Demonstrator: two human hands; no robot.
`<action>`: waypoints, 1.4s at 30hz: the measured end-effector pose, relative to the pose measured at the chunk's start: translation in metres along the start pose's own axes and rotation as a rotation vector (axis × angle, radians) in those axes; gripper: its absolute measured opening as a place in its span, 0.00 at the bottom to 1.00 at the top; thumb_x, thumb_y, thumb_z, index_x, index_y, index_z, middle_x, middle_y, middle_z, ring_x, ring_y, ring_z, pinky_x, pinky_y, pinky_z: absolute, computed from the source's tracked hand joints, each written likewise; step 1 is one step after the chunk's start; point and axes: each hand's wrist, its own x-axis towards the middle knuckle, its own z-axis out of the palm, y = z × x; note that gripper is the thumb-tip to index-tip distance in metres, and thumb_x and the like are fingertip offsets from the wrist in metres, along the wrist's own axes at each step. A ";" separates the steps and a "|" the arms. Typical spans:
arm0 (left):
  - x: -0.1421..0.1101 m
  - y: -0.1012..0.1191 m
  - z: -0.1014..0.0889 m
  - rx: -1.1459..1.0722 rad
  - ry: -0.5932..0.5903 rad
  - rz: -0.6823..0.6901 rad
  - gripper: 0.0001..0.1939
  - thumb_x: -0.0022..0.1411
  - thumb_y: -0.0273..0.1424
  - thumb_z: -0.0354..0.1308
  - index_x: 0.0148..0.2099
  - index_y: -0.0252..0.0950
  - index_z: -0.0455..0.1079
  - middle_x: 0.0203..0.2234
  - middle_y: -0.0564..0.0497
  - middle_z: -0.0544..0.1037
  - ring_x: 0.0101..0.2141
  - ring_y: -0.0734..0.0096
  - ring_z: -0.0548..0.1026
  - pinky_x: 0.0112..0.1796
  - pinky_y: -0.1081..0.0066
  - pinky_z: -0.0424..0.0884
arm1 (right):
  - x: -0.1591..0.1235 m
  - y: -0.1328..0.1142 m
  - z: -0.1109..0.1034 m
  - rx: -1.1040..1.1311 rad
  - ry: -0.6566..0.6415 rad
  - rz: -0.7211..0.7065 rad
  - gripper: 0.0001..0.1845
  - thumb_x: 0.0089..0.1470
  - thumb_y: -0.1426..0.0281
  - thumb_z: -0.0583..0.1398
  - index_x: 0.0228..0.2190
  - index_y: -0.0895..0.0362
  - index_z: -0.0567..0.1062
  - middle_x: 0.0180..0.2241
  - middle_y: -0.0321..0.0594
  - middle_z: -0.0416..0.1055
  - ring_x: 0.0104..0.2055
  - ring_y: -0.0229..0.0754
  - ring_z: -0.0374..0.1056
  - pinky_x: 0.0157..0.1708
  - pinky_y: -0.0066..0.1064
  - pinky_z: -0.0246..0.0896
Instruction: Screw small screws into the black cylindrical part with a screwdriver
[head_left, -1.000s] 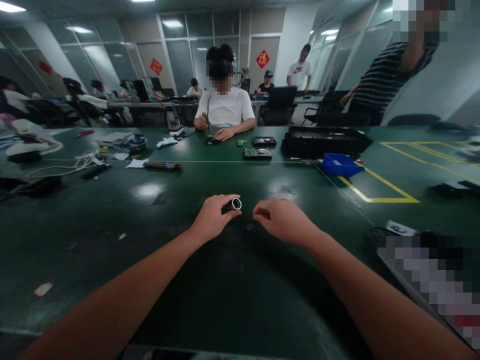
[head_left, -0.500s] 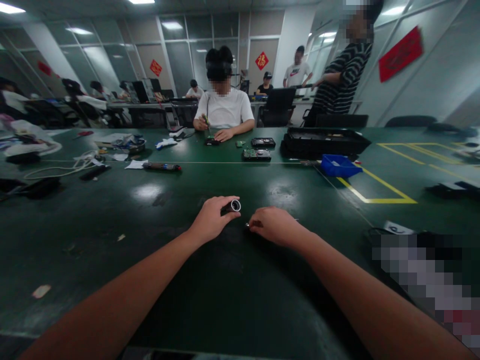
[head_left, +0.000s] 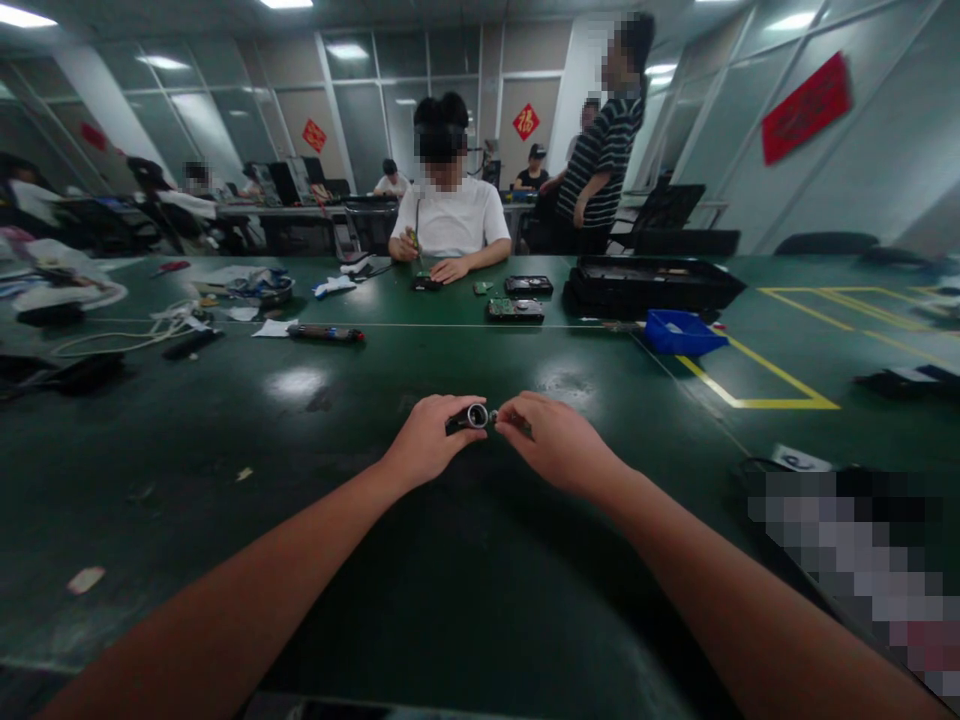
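Observation:
My left hand (head_left: 424, 440) is closed round a short black tube (head_left: 459, 421), which resembles a flashlight body. Its open end, ringed in bright metal, faces me and slightly right. My right hand (head_left: 551, 440) pinches a small shiny metal piece (head_left: 493, 417) between thumb and fingers, just right of the tube's mouth. A narrow gap seems to lie between piece and tube. Most of the small piece is covered by my fingers, so its kind is unclear. Both hands are above the green table (head_left: 465, 600).
Across the table a person (head_left: 450, 220) works on a small device. Circuit-board devices (head_left: 516, 310), a black tray (head_left: 652, 285) and a blue bin (head_left: 684, 332) lie beyond my hands. A dark, pen-like tool (head_left: 326, 333) and cables (head_left: 161, 325) lie left. A striped-shirted person (head_left: 604, 165) stands behind.
My right hand has risen and brought the small metal piece up beside the tube's mouth. The tube has shifted slightly right. The striped-shirted person has moved left.

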 end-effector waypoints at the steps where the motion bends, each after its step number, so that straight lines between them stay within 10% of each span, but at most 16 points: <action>1: 0.000 0.001 0.001 -0.006 -0.003 0.015 0.21 0.61 0.34 0.65 0.56 0.42 0.71 0.46 0.50 0.80 0.46 0.61 0.75 0.48 0.60 0.67 | -0.001 -0.002 0.000 0.004 0.007 0.000 0.07 0.61 0.69 0.57 0.35 0.55 0.75 0.33 0.38 0.72 0.33 0.40 0.66 0.33 0.32 0.56; 22: -0.001 0.013 0.002 -0.116 -0.035 0.012 0.19 0.61 0.35 0.65 0.55 0.44 0.73 0.50 0.51 0.80 0.49 0.61 0.75 0.51 0.60 0.67 | -0.006 -0.012 -0.005 0.082 0.031 -0.048 0.10 0.62 0.71 0.56 0.37 0.56 0.79 0.33 0.40 0.73 0.34 0.40 0.67 0.35 0.33 0.59; 30: -0.001 0.006 0.001 -0.142 0.043 -0.111 0.22 0.60 0.33 0.66 0.56 0.45 0.72 0.49 0.51 0.79 0.50 0.60 0.75 0.53 0.58 0.68 | -0.006 -0.010 -0.011 0.190 0.204 0.052 0.15 0.62 0.70 0.55 0.48 0.58 0.75 0.41 0.45 0.72 0.40 0.42 0.69 0.40 0.34 0.62; 36: 0.002 -0.006 -0.001 -0.133 0.090 -0.156 0.22 0.60 0.35 0.66 0.56 0.44 0.72 0.52 0.50 0.78 0.53 0.59 0.74 0.57 0.56 0.65 | -0.007 -0.005 -0.019 0.150 0.351 0.139 0.15 0.61 0.58 0.58 0.33 0.55 0.79 0.30 0.39 0.72 0.31 0.41 0.68 0.32 0.34 0.59; 42: 0.001 -0.009 -0.001 -0.135 0.091 -0.160 0.22 0.60 0.36 0.66 0.56 0.45 0.73 0.52 0.50 0.78 0.53 0.59 0.74 0.56 0.54 0.66 | -0.013 -0.010 -0.014 0.503 0.507 0.143 0.13 0.63 0.61 0.57 0.42 0.55 0.75 0.33 0.40 0.78 0.34 0.43 0.75 0.36 0.36 0.68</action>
